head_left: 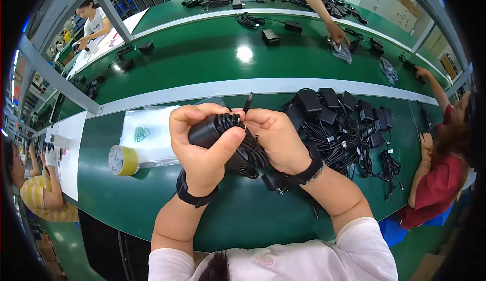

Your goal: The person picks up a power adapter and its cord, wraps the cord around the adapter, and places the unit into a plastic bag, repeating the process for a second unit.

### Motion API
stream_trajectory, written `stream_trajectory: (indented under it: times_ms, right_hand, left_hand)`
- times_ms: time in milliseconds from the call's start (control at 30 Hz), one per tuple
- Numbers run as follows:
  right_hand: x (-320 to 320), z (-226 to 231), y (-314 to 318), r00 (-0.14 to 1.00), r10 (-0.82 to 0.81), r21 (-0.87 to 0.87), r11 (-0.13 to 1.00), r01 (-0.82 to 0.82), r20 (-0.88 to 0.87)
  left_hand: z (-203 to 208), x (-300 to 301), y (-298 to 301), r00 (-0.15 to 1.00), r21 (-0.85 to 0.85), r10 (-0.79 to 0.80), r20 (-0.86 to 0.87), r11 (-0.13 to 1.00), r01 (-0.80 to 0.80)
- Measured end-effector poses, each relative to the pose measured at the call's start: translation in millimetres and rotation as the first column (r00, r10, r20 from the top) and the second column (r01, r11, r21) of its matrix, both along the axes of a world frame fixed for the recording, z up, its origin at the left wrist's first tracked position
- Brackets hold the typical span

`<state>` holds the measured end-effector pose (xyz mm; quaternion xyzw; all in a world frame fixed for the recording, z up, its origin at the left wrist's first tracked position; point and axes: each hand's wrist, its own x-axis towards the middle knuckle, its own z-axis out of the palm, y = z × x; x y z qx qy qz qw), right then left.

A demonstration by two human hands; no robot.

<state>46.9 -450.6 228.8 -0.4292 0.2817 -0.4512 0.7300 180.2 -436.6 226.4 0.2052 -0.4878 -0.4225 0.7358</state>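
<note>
A black power adapter (203,133) with its cord bundled in loops lies in my left hand (197,152), whose fingers wrap round it. My right hand (281,142) is closed on the cord of the same adapter, close to my left fingertips. The cord's connector tip (248,100) sticks up between the two hands. Just below them hang further cord loops (253,154), partly hidden by my fingers. Beside my right wrist another black adapter (276,182) rests on the green table (243,220).
Clear plastic bags (152,129) and a yellow tape roll (123,160) lie left of my hands. A heap of black adapters with cords (329,124) fills the right side. Beyond a white rail (202,90) runs a green belt (192,53) carrying adapters and bagged pieces. Several co-workers sit around.
</note>
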Motion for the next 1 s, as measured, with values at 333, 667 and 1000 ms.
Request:
stream_trajectory:
  times_ms: [333, 667, 1000]
  right_hand:
    - [5.9, 0.7, 7.7, 0.982, -0.139, -0.318, 0.944, 0.092, -0.126]
    - [8.4, 19.8, 41.4, 0.969, -0.115, -0.518, 0.855, -0.017, -0.221]
    - [-13.0, 16.4, 3.2, 0.853, -0.504, -0.572, 0.743, 0.347, -0.138]
  left_hand:
    - [11.7, 1.0, -2.8, 0.958, -0.171, 0.199, 0.208, 0.971, -0.165]
    - [19.8, 5.2, 7.9, 0.829, -0.380, 0.495, 0.261, 0.842, -0.383]
    - [-38.7, 111.4, -24.9, 0.276, -0.116, 0.326, 0.904, 0.810, -0.574]
